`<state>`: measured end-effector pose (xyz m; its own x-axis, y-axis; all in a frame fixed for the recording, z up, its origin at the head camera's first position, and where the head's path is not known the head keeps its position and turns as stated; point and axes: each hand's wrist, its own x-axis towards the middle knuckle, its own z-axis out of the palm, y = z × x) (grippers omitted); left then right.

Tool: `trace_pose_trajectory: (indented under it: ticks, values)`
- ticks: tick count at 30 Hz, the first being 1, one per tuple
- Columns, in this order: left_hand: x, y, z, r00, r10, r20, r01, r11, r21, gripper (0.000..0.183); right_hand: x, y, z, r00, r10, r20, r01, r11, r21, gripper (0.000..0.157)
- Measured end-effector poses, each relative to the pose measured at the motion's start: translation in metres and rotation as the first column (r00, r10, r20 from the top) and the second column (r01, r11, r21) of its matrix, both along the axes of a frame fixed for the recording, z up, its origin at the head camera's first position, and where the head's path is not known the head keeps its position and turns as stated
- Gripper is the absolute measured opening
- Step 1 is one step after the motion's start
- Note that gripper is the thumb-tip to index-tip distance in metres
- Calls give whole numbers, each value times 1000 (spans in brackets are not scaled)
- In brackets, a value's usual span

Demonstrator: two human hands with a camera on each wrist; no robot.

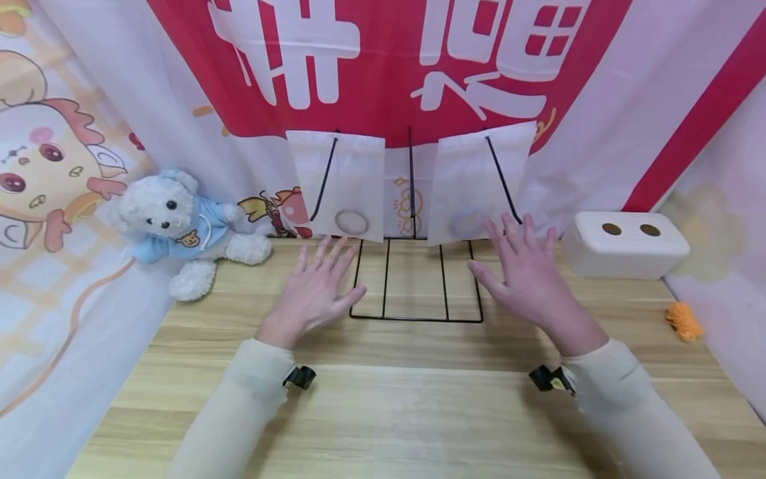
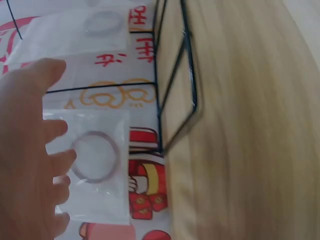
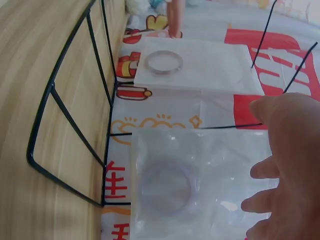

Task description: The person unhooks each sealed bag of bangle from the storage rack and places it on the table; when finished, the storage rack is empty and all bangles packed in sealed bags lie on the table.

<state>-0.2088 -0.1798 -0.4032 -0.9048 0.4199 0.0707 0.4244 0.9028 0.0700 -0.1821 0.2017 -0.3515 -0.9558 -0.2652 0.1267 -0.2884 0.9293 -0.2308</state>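
Two translucent plastic bags hang from the prongs of a black wire rack (image 1: pixel 416 320). Inside the left bag (image 1: pixel 341 173) lies a greyish ring-shaped bangle (image 2: pixel 95 157); the right bag (image 1: pixel 473 173) contains a pale lilac one (image 3: pixel 167 189). My left hand (image 1: pixel 317 286), fingers spread, is over the table just below the left bag and beside the rack's base. On the other side, my right hand (image 1: pixel 529 279) is spread as well, its fingertips overlapping the right bag's lower corner in the head view. Neither hand holds anything.
A white teddy bear (image 1: pixel 179 219) in a blue hoodie sits at the back left of the wooden table (image 1: pixel 407 419). At the back right stands a white box (image 1: pixel 625 246) with two round holes, with an orange fuzzy clump (image 1: pixel 684 322) near it. Printed cloth (image 1: pixel 395 80) hangs behind.
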Motion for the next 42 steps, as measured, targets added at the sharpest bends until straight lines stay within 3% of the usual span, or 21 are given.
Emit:
trace_pose_trajectory:
  ticks: [10,17,24,31,37,42]
  values:
    - [-8,-13,-11,999,-43,34,44,998,-34,88,-4,14,7,999,-12,-42,5,986,-168,80]
    - [-12,-17,-17,996,-53,78,55,998,-26,91,-6,23,11,998,-48,-41,32,949,-313,72]
    - [-16,-23,-23,991,-75,114,75,997,6,92,-9,30,9,982,-100,-162,20,899,-437,63]
    - [-23,-29,-34,982,-98,159,99,995,2,94,-14,35,8,960,-155,-235,12,856,-517,45]
    - [-28,-30,-41,971,-127,201,134,991,-17,95,-19,40,11,963,-187,-195,47,827,-560,40]
    - [-30,-29,-46,962,-120,244,126,992,-9,92,-27,45,11,976,-200,-90,110,800,-590,49]
